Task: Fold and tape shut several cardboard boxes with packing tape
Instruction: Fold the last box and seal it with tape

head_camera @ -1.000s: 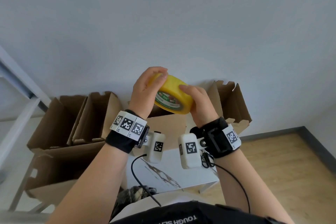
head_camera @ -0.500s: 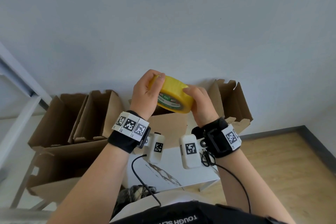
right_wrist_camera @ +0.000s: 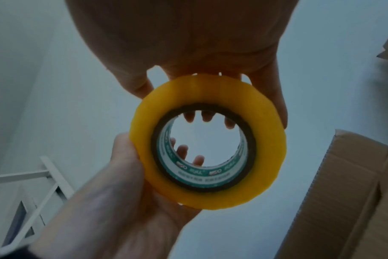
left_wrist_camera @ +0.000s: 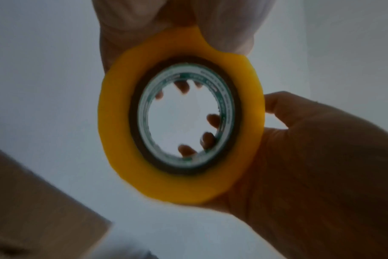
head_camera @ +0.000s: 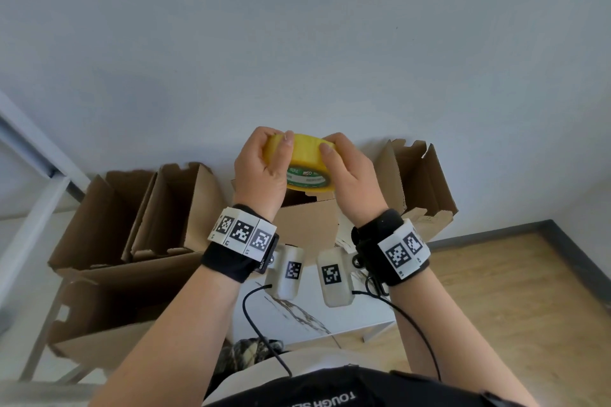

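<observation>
Yellow tape roll (head_camera: 305, 160) was held up in mid-air between both hands, in front of the wall. Left hand (head_camera: 261, 172) wrapped its left rim, thumb on the outer face, fingertips (right_wrist_camera: 182, 150) curling into the core. Right hand (head_camera: 350, 175) clamped the right rim likewise. Beyond, below: open cardboard boxes (head_camera: 172, 208) on a white table (head_camera: 360, 317).

Soft, even daylight fills the head view — sharp in the middle, bent at the edges. Both wrist views are dim and backlit by the pale wall (left_wrist_camera: 55, 70), with the cardboard (right_wrist_camera: 343, 201) blurred at the corners.
</observation>
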The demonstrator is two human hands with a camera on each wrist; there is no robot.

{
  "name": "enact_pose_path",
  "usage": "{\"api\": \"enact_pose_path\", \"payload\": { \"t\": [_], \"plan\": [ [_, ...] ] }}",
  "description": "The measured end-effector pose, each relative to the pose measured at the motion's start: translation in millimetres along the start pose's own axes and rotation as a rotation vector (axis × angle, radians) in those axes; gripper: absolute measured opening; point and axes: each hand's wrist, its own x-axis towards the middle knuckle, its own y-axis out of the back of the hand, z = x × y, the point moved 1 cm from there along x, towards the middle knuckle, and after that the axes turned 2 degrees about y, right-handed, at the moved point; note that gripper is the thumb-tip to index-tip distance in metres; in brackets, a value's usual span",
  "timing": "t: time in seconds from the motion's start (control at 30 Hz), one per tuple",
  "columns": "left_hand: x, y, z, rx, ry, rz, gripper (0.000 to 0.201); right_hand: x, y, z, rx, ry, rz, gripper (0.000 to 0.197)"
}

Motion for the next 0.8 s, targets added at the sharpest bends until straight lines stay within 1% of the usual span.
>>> {"api": "enact_pose_path", "payload": {
  "t": [0.07,0.13,0.17,0.23,0.27,0.33,0.43,0.53,0.67,0.8],
  "plan": [
    [2,4,5,0.157,-0.021,-0.074,0.041,-1,-1,5,-0.045,-0.004,-0.008,0.028],
    [4,5,10,0.377,-0.07,-0.147,0.042,0,-3,14,-0.149,0.019,-0.043,0.031],
    [4,4,12,0.463,-0.11,-0.173,0.043,0,-4,17,-0.206,0.043,-0.064,0.035],
    [6,-1,14,0.54,-0.145,-0.228,0.047,-1,-8,23,-0.261,0.091,-0.106,0.047],
    [6,-3,14,0.555,-0.138,-0.243,0.05,-2,-10,25,-0.255,0.107,-0.124,0.052],
    [8,-4,13,0.591,-0.119,-0.228,0.054,-4,-14,28,-0.228,0.137,-0.14,0.056],
    [5,-3,15,0.611,-0.102,-0.168,0.055,-6,-17,29,-0.211,0.176,-0.127,0.054],
    [2,-3,14,0.577,-0.09,-0.116,0.055,-6,-18,26,-0.247,0.204,-0.13,0.049],
    [0,-2,12,0.545,-0.091,-0.078,0.052,-4,-17,23,-0.284,0.223,-0.135,0.052],
    [-1,-2,12,0.535,-0.081,-0.065,0.05,-3,-19,23,-0.288,0.266,-0.111,0.069]
  ]
}}
